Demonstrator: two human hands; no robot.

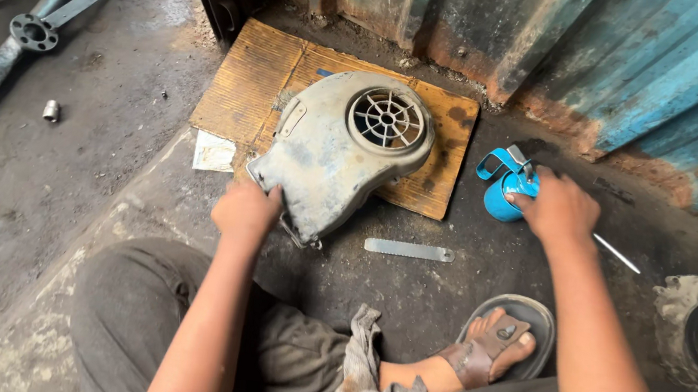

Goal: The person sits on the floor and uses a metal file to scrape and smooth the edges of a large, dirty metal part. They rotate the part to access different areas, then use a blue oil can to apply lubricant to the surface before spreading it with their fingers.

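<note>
The fan cover [338, 153], a grey and dirty metal housing with a round grille [387, 119] in its upper right part, lies on a piece of cardboard [243, 90] on the floor [65, 183], close to the blue corrugated wall [639, 71]. Its long axis goes diagonally, from the lower left corner near the person to the round grille end, which points up and to the right, toward the wall. The grille face looks upward.

The left hand [246, 208] is closed around the lower left edge of the fan cover and holds it, with the fingers curled over the rim. The right hand [557, 207] rests on a blue can [507, 189] that stands on the floor to the right of the cardboard, well apart from the cover; the fingers are bent over its top, but I cannot tell if they grip it firmly. A thin metal rod [617, 253] sticks out from under this hand.

I judge that the cover is being steadied while the can is taken; bringing the can over calls for a firm, level grasp.

A flat metal blade [409, 250] lies on the floor just below the cover. A wrench [47, 22] and a small socket [51, 110] lie far to the left.
</note>
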